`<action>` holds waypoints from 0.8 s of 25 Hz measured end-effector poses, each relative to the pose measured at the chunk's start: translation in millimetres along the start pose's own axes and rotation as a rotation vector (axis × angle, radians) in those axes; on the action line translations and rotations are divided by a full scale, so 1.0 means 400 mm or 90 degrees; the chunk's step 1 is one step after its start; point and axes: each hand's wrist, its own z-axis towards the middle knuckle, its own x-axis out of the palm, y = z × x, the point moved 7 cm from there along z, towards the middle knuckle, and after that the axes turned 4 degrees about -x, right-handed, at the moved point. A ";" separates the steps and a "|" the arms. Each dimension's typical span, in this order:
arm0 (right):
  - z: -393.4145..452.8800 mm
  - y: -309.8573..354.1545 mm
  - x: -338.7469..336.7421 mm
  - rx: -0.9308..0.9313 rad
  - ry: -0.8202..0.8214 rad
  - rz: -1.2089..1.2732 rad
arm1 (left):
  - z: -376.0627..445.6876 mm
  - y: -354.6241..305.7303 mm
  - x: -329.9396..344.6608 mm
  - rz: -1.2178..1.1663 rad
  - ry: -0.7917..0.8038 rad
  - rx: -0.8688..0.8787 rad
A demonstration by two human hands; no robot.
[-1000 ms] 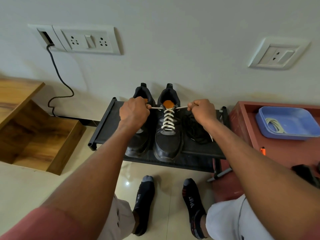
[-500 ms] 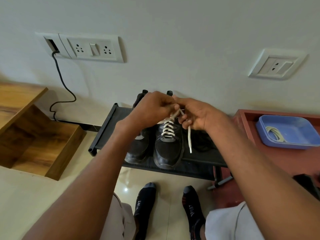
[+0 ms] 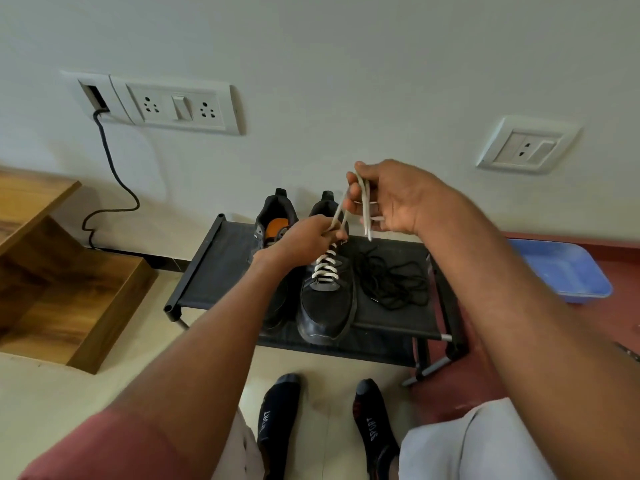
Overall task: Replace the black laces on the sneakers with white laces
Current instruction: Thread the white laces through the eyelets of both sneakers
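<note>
Right hand [image 3: 391, 199] has lifted white lace [image 3: 363, 202] higher.

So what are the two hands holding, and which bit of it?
Both hold the white flat shoelace of the right-side black sneaker. The left hand pinches it just above the top eyelets; the right hand grips its loose ends higher up.

A home, by the look of it: fabric shoe rack [image 3: 207, 271] against the wall, wall sockets [image 3: 176, 107], wooden furniture [image 3: 69, 289], tiled floor [image 3: 52, 393].
</note>
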 end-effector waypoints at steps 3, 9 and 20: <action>-0.033 0.085 0.001 -0.009 -0.041 -0.058 | 0.007 0.025 -0.001 -0.034 -0.011 -0.023; -0.082 0.174 0.024 -0.050 -0.111 -0.078 | 0.015 0.030 0.001 -0.030 -0.079 -0.063; -0.113 0.067 0.053 -0.203 0.044 -0.360 | -0.016 0.027 -0.072 -0.103 -0.094 -0.108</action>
